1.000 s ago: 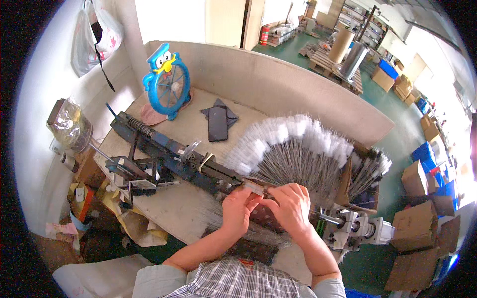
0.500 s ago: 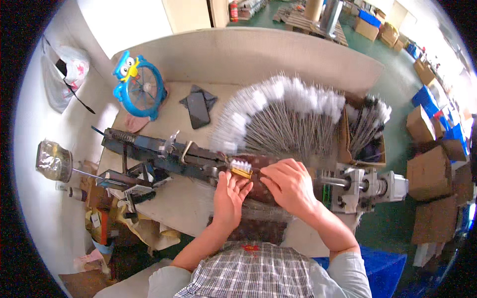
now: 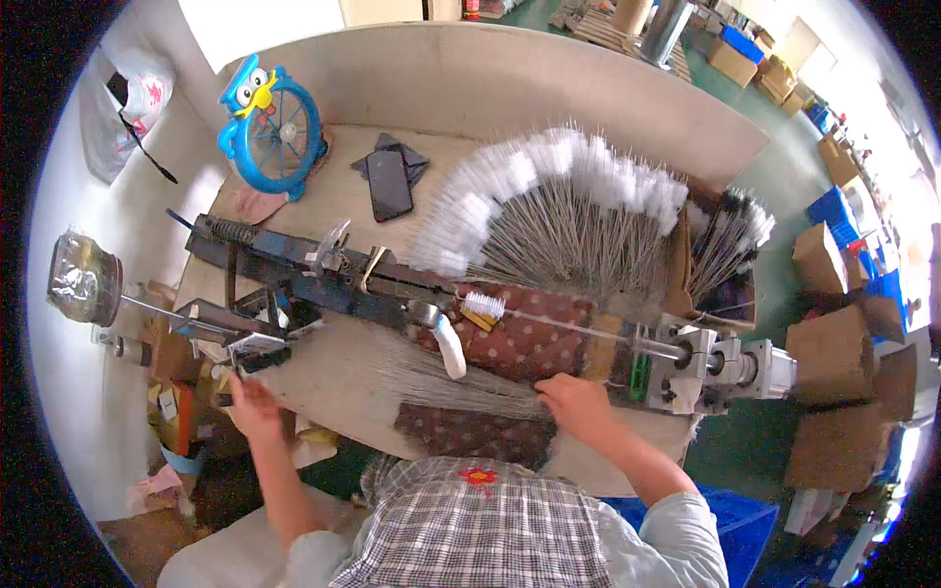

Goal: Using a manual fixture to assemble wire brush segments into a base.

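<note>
My right hand has its fingertips pinched together at the right end of a loose bundle of thin metal wires; how many wires are between them is too fine to tell. Off to the left, my left hand is beside a metal bracket under the machine's arm; its fingers are smeared by motion. Between the hands, a small white-bristled brush lies in line with the long dark machine bar, its wire stem running right toward the spindle. A white-handled lever points toward me.
Finished-looking white brushes fan out behind the machine, beside a cardboard box of darker brushes. A phone lies on a cloth near a blue toy-like fan. At the right stands a motor block. Brown dotted cloth covers the middle.
My left hand has left the brush and swung far left to the bracket. My right hand has come down to the wire bundle. The white-handled lever and wires are uncovered; the view has shifted slightly.
</note>
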`<act>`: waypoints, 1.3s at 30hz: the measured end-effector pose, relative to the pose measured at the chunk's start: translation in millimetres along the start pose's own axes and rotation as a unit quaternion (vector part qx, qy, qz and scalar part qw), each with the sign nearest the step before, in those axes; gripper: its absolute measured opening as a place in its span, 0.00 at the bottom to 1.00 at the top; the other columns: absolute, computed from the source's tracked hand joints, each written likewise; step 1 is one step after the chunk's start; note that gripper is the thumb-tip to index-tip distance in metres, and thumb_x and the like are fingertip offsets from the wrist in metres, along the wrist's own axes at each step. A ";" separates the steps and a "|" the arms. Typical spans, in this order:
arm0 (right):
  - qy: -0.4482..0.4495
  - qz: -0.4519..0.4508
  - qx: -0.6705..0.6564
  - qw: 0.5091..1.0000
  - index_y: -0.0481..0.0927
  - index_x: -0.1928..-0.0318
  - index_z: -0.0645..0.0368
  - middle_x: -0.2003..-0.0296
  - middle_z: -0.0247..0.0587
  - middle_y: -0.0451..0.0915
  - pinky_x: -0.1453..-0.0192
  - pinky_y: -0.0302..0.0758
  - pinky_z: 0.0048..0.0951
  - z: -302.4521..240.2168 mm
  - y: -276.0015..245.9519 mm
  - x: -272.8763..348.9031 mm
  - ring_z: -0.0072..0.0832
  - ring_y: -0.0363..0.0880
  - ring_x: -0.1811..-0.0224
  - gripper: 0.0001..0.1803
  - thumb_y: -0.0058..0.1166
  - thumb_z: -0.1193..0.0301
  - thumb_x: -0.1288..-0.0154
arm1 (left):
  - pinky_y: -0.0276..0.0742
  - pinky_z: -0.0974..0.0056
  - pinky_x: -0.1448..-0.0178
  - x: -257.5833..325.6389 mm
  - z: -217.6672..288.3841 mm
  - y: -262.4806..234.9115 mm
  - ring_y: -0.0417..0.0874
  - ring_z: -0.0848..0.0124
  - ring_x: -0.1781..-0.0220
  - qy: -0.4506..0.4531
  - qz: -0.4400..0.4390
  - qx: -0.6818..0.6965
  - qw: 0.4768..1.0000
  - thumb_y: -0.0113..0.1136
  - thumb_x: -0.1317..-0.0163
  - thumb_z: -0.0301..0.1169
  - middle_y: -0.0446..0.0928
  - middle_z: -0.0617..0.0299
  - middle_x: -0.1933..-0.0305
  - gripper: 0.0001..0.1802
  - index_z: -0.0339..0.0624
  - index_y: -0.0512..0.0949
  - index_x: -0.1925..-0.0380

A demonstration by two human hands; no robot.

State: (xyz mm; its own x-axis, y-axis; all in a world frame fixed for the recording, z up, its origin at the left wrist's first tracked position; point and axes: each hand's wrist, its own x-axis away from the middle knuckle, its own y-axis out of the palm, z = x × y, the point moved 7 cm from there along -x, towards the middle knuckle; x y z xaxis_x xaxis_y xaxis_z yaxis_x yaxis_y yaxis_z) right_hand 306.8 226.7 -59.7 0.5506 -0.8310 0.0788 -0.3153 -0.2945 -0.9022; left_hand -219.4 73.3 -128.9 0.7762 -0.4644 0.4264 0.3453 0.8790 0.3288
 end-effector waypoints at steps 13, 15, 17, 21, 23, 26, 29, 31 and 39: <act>0.042 0.019 0.035 0.998 0.80 0.62 0.49 0.71 0.37 0.74 0.67 0.75 0.37 9.9 -46.2 20.2 0.38 0.77 0.68 0.08 0.55 0.68 0.44 | 0.74 0.62 0.52 32.2 -57.9 50.5 0.77 0.68 0.56 -0.029 -0.011 0.046 0.998 0.53 0.39 0.44 0.77 0.60 0.59 0.17 0.41 0.73 0.61; 0.044 0.007 0.039 0.998 0.79 0.60 0.50 0.71 0.39 0.73 0.67 0.74 0.39 14.8 -43.1 21.1 0.39 0.76 0.69 0.09 0.54 0.69 0.43 | 0.74 0.61 0.49 65.9 -92.7 99.2 0.77 0.66 0.54 -0.110 -0.108 0.045 0.987 0.53 0.39 0.41 0.76 0.59 0.57 0.16 0.40 0.72 0.58; 0.032 0.011 0.034 0.999 0.78 0.60 0.51 0.71 0.40 0.73 0.67 0.74 0.40 16.9 -38.8 22.2 0.40 0.76 0.69 0.09 0.53 0.71 0.43 | 0.74 0.59 0.49 130.1 -114.3 174.9 0.76 0.65 0.55 -0.153 -0.211 0.003 0.965 0.53 0.39 0.38 0.75 0.57 0.57 0.15 0.40 0.71 0.57; 0.010 0.022 -0.004 1.000 0.76 0.58 0.54 0.69 0.44 0.72 0.67 0.73 0.41 10.1 -36.8 21.6 0.43 0.76 0.67 0.11 0.51 0.74 0.44 | 0.76 0.60 0.53 212.3 -141.9 265.3 0.77 0.66 0.64 -0.086 -0.347 -0.212 0.909 0.55 0.41 0.38 0.75 0.62 0.68 0.10 0.45 0.73 0.65; 0.025 0.010 -0.005 1.000 0.75 0.57 0.57 0.68 0.45 0.72 0.65 0.75 0.41 13.9 -31.1 21.7 0.44 0.76 0.66 0.12 0.49 0.75 0.45 | 0.75 0.63 0.57 247.6 -141.4 289.6 0.74 0.70 0.72 -0.306 -0.335 -0.044 0.890 0.55 0.41 0.40 0.70 0.66 0.75 0.11 0.45 0.72 0.67; 0.074 0.015 -0.005 0.997 0.74 0.58 0.57 0.68 0.46 0.72 0.64 0.75 0.42 11.4 -33.1 32.6 0.45 0.76 0.65 0.13 0.49 0.76 0.46 | 0.69 0.66 0.74 263.5 -55.5 316.0 0.67 0.76 0.82 -0.498 -0.271 0.233 0.791 0.50 0.36 0.47 0.64 0.69 0.84 0.16 0.46 0.73 0.69; 0.074 0.023 0.069 0.995 0.74 0.61 0.57 0.69 0.45 0.71 0.65 0.74 0.40 4.9 -61.1 24.3 0.43 0.76 0.65 0.11 0.50 0.75 0.47 | 0.75 0.65 0.68 248.6 -45.7 289.0 0.72 0.76 0.80 -0.487 -0.370 0.186 0.769 0.43 0.33 0.50 0.69 0.66 0.81 0.21 0.45 0.73 0.70; 0.059 0.043 0.135 0.988 0.73 0.63 0.58 0.70 0.45 0.70 0.65 0.76 0.38 1.7 -91.7 31.6 0.41 0.76 0.66 0.10 0.50 0.76 0.49 | 0.75 0.65 0.69 237.8 -52.7 259.8 0.71 0.76 0.82 -0.317 -0.364 0.070 0.873 0.41 0.33 0.50 0.71 0.64 0.82 0.24 0.42 0.76 0.69; 0.072 0.325 0.096 0.938 0.79 0.64 0.61 0.68 0.44 0.78 0.62 0.76 0.33 12.4 -214.1 37.0 0.38 0.78 0.66 0.12 0.50 0.85 0.51 | 0.76 0.63 0.71 301.3 -91.9 327.7 0.77 0.71 0.76 -0.128 -0.650 -0.246 0.707 0.51 0.36 0.35 0.76 0.58 0.74 0.11 0.39 0.76 0.66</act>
State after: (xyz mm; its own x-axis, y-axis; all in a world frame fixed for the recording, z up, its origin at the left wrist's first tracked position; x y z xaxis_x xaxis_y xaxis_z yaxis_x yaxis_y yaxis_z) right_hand 404.2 264.9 131.1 0.1768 -0.8647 -0.4702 -0.3949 0.3753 -0.8386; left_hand 176.1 231.3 29.9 -0.4663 -0.8634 0.1927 0.8698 -0.4078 0.2777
